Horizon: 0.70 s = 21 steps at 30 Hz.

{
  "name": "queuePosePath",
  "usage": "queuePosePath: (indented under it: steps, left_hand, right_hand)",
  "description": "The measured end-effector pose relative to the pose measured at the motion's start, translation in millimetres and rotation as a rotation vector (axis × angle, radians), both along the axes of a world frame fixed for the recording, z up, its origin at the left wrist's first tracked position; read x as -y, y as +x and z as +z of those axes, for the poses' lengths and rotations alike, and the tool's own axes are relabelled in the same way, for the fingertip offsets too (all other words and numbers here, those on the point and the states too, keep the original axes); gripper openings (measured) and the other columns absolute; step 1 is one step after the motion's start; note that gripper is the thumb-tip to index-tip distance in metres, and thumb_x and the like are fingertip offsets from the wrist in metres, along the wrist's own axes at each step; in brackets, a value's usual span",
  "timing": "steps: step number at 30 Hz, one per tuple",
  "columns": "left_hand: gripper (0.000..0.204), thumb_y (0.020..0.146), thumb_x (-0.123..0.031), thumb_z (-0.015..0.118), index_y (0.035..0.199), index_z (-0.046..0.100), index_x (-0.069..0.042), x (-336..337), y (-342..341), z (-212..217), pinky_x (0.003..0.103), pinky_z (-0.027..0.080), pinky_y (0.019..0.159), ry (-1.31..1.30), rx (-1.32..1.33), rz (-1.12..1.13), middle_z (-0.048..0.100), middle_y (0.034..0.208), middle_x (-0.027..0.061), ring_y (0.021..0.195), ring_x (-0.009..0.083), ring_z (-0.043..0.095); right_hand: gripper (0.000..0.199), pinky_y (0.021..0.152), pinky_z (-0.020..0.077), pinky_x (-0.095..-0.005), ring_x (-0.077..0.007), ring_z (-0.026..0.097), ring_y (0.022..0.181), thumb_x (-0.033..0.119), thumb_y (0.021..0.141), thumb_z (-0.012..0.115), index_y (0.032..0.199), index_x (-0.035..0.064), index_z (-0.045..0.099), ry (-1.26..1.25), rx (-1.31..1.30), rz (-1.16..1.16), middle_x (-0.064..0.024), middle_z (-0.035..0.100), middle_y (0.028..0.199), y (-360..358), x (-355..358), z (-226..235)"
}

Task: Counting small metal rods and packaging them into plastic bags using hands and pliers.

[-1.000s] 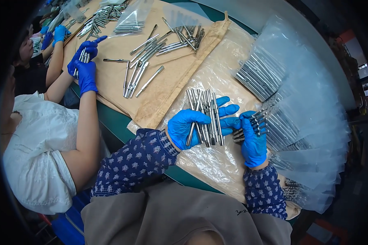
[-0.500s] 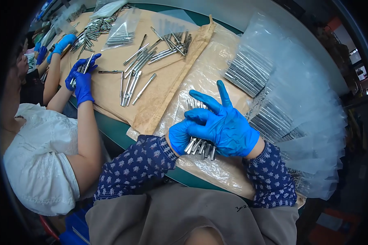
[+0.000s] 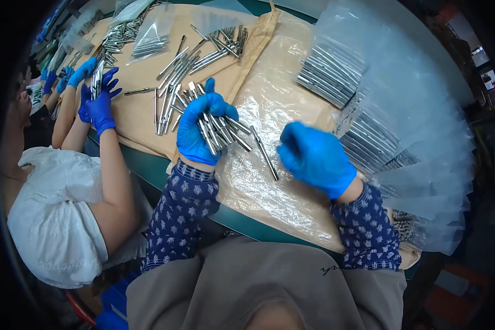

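Note:
My left hand (image 3: 202, 135), in a blue glove, is closed around a bunch of slim silver metal rods (image 3: 221, 132) that stick out both sides of the fingers. My right hand (image 3: 318, 159), gloved alike, hovers over the plastic sheet with its fingers curled in and slightly blurred. No rod shows in it. Between the hands, a single metal rod (image 3: 264, 153) lies slanted on the clear plastic sheet (image 3: 280, 212), apart from both.
Loose rods (image 3: 170, 91) lie on brown paper (image 3: 140, 118) beyond my left hand. Stacked bags of rods (image 3: 331, 71) line the right side. At the left, a co-worker's gloved hands (image 3: 98, 104) hold several rods; other gloved hands work farther back.
My hands were together over the bunch; now they are apart. The left has moved left and forward with the rods, the right has curled its fingers. One rod now lies on the sheet.

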<state>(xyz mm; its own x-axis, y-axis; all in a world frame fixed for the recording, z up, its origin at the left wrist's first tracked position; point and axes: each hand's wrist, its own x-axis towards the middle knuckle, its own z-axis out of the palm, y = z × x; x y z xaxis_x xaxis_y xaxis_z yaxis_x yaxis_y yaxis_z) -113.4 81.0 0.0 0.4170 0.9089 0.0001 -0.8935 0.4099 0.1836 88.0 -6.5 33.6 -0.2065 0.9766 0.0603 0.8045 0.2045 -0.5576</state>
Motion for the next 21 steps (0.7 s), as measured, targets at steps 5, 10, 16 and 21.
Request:
queuePosePath:
  steps: [5, 10, 16, 21]
  left_hand:
    - [0.039, 0.08, -0.005, 0.056, 0.117, 0.044, -0.001, -1, 3, -5, 0.04, 0.044, 0.078, -0.009, -0.033, 0.057, 0.049, 0.072, 0.0056, 0.068, 0.0173, 0.048]
    - [0.047, 0.078, -0.004, 0.058, 0.121, 0.04, -0.001, -2, 5, -11, 0.043, 0.045, 0.081, -0.037, -0.03, 0.004, 0.053, 0.075, 0.0073, 0.07, 0.0203, 0.052]
    - [0.046, 0.079, -0.004, 0.056, 0.122, 0.039, 0.001, -1, -1, -7, 0.041, 0.045, 0.079, -0.029, -0.084, -0.015, 0.051, 0.073, 0.0062, 0.071, 0.0195, 0.052]
    - [0.042, 0.081, -0.005, 0.054, 0.121, 0.041, 0.0, 12, 12, -8, 0.039, 0.049, 0.079, -0.089, -0.273, -0.078, 0.05, 0.078, 0.0073, 0.072, 0.0186, 0.052]
  right_hand:
    - [0.027, 0.051, 0.0454, -0.0397, -0.031, 0.058, 0.055, 0.034, 0.078, 0.058, 0.08, 0.0071, 0.053, -0.086, 0.215, 0.036, -0.0135, 0.058, 0.061, -21, 16, -17]
    - [0.026, 0.047, 0.0434, -0.0405, -0.0313, 0.053, 0.048, 0.031, 0.079, 0.058, 0.078, 0.0058, 0.052, -0.07, 0.249, -0.088, -0.016, 0.055, 0.057, -29, 9, -30]
    - [0.02, 0.039, 0.0383, -0.0264, -0.0131, 0.049, 0.045, 0.021, 0.085, 0.057, 0.08, 0.0043, 0.048, -0.37, -0.731, -0.193, -0.0044, 0.05, 0.061, -3, 9, -22]
    - [0.017, 0.037, 0.0354, -0.0214, -0.0109, 0.048, 0.044, 0.02, 0.087, 0.055, 0.086, 0.0047, 0.048, -0.542, -1.146, -0.191, -0.0041, 0.052, 0.068, 1, 17, -9]
